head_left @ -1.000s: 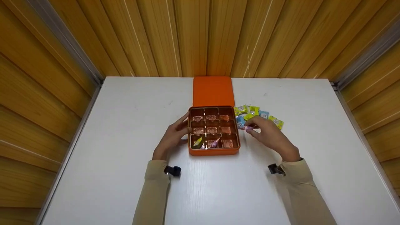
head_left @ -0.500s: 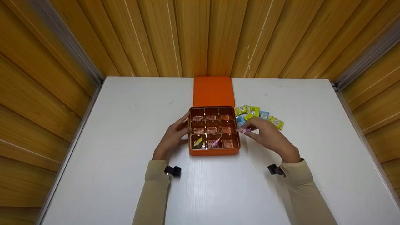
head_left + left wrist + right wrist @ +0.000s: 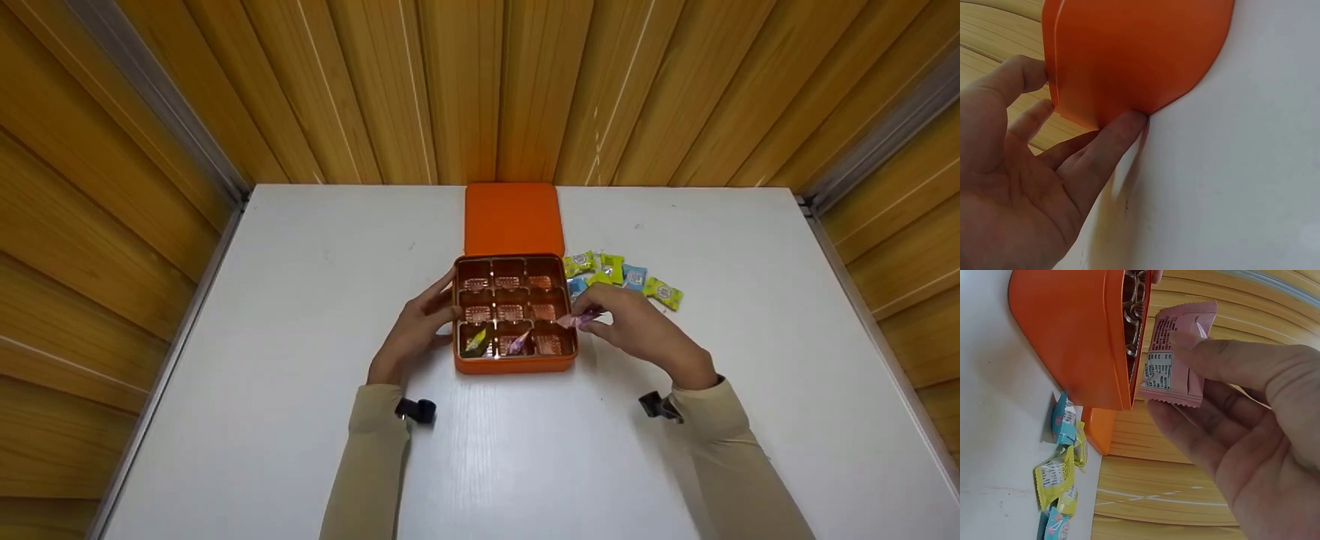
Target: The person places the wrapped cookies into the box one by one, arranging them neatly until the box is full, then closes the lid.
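Observation:
An orange box (image 3: 515, 366) with a divided clear insert stands mid-table in the head view. A green packet (image 3: 475, 342) leans in its front left compartment and a pink one (image 3: 518, 343) in the front middle. My left hand (image 3: 411, 326) touches the box's left side, fingers spread along the wall and rim, seen closely in the left wrist view. My right hand (image 3: 637, 322) pinches a pink candy packet (image 3: 1176, 360) between thumb and fingers at the box's right rim. Several green and blue candy packets (image 3: 663, 293) lie behind that hand, some partly covered by it.
The orange lid (image 3: 513, 219) lies flat behind the box, near the back edge of the white table (image 3: 337, 247). Wood-look panels (image 3: 450, 90) rise behind and at both sides.
My right hand has carried the pink candy packet from beside the pile leftward and slightly nearer, up to the box's right rim. My left hand has stayed at the box.

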`<state>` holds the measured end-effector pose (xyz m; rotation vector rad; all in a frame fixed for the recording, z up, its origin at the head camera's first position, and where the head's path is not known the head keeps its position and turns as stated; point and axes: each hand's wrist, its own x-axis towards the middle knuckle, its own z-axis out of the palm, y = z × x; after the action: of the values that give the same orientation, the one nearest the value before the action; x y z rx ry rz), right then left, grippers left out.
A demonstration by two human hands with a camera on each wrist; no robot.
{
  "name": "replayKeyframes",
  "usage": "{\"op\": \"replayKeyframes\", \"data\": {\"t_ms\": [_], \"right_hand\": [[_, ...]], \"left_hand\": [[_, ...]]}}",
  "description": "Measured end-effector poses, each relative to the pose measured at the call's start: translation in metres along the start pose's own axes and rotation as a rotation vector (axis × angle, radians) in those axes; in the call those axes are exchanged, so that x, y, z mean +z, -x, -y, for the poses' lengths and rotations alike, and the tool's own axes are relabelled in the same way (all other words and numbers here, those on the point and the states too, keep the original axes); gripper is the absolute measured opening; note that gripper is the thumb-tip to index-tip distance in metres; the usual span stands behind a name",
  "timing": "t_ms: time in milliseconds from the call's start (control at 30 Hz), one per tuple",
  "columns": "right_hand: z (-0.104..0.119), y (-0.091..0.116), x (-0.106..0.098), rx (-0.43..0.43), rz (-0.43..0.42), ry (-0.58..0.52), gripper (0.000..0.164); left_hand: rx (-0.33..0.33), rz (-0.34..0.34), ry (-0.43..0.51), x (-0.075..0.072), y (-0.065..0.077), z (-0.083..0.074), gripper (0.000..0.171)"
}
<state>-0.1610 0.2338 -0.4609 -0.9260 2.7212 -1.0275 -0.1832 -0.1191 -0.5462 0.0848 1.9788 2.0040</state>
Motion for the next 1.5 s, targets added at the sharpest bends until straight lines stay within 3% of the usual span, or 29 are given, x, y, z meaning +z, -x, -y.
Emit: {"op": "replayKeyframes", "data": {"t_ms": [200, 600, 967, 1500], "right_hand": [[0.004, -0.003, 0.0, -0.043, 0.043, 0.004, 0.025], [0.013, -0.008, 0.002, -0.013, 0.122, 0.027, 0.02], [0.015, -0.014, 0.008, -0.072, 0.171, 0.033, 0.018], [0.017, -0.019, 0.012, -0.053, 0.254, 0.049, 0.019]], "left_hand": [[0.002, -0.01, -0.047, 0.0, -0.002, 0.0, 0.07], [0.006, -0.011, -0.068, 0.0, -0.001, -0.001, 0.07], [-0.003, -0.014, -0.05, 0.0, -0.002, 0.0, 0.07], [-0.012, -0.017, -0.025, 0.0, -0.002, 0.0, 0.071]]}}
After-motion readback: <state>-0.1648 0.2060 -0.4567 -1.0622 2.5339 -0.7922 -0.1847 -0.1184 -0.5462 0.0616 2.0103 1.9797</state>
